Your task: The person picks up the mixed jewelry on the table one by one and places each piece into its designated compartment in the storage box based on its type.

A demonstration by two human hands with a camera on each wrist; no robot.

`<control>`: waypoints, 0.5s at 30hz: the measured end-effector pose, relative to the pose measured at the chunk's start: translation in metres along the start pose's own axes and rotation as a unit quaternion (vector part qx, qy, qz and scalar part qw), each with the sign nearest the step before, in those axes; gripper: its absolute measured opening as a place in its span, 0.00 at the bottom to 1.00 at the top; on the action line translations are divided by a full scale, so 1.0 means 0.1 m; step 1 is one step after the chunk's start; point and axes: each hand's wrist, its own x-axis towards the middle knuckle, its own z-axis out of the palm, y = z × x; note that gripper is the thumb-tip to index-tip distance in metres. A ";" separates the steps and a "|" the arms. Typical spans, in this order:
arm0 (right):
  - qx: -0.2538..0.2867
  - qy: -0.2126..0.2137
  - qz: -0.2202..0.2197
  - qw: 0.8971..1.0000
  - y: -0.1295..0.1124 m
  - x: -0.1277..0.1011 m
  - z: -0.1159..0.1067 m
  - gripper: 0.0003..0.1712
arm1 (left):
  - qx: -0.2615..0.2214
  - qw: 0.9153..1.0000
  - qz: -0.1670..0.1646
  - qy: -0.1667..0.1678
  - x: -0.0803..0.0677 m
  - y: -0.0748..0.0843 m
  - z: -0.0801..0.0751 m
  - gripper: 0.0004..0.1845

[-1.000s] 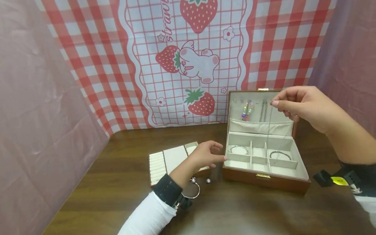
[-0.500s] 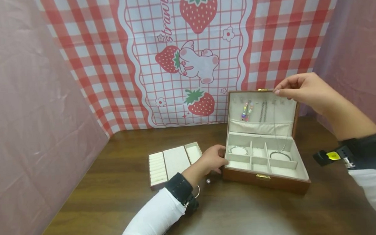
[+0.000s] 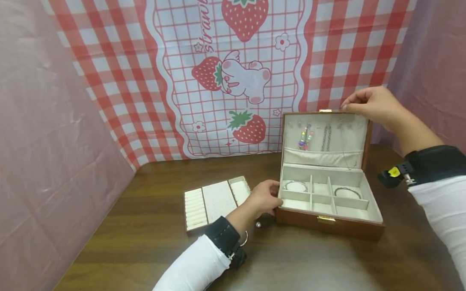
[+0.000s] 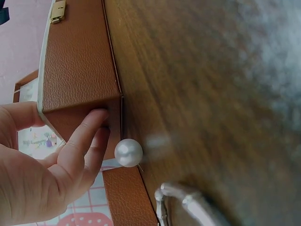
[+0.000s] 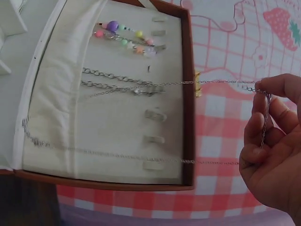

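An open brown jewellery box (image 3: 332,228) with a cream lining stands on the wooden table. My left hand (image 3: 263,199) grips its front left corner, thumb over the rim and fingers (image 4: 87,129) against the brown side (image 4: 77,61). My right hand (image 3: 364,103) is just above the lid's top edge and pinches a thin silver chain (image 5: 214,82) that hangs down in front of the lid (image 5: 117,122). On the lid's hooks hang a beaded bracelet (image 3: 305,136) and a thicker chain (image 3: 326,137). A bangle (image 3: 295,185) lies in the left compartment and another bangle (image 3: 347,192) in the right.
A cream tray insert (image 3: 215,201) lies left of the box. A loose pearl (image 3: 258,224) and an open silver bangle (image 3: 245,238) sit by my left wrist. A strawberry-print cloth (image 3: 230,73) hangs behind, with pink cloths at both sides.
My right hand rose from in front of the lid to above its top edge, drawing the thin chain up. My left hand moved right and took hold of the box's corner.
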 end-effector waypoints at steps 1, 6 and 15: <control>-0.003 0.008 -0.002 1.000 0.03 0.02 0.01 0.21 | -0.002 1.000 0.000 0.002 0.00 0.00 0.00 0.33; -0.008 0.053 0.001 0.999 0.20 0.07 0.09 0.21 | -0.008 1.000 -0.001 0.003 -0.01 -0.01 -0.01 0.33; 0.092 0.118 0.040 0.988 0.33 0.09 0.10 0.13 | -0.019 1.000 -0.003 0.000 0.02 -0.01 0.01 0.33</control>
